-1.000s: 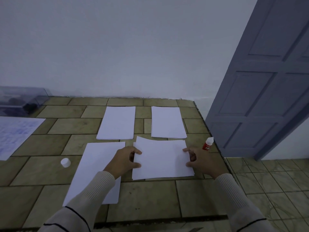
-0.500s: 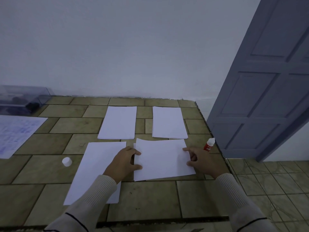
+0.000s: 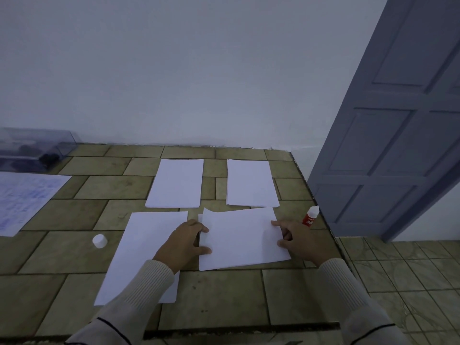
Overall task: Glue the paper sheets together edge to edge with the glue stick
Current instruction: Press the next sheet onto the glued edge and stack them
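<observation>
A slightly skewed stack of white paper sheets (image 3: 242, 239) lies on the tiled counter near its right end. My left hand (image 3: 185, 242) grips the stack's left edge, thumb on top. My right hand (image 3: 295, 239) holds the right edge, index finger and thumb lying on the top sheet. Another white sheet (image 3: 146, 250) lies to the left, partly under my left forearm. Two more sheets lie behind, one at the back middle (image 3: 176, 183) and one at the back right (image 3: 250, 183). The uncapped red glue stick (image 3: 310, 216) stands by the counter's right edge. Its white cap (image 3: 100, 241) sits to the left.
A printed sheet (image 3: 23, 200) lies at the far left, with a clear plastic box (image 3: 34, 148) behind it against the white wall. The counter's right edge (image 3: 321, 215) drops to a tiled floor. A grey-blue door (image 3: 398, 125) stands to the right.
Both hands have stayed on the stack's edges and shifted only slightly. The view has tilted a little.
</observation>
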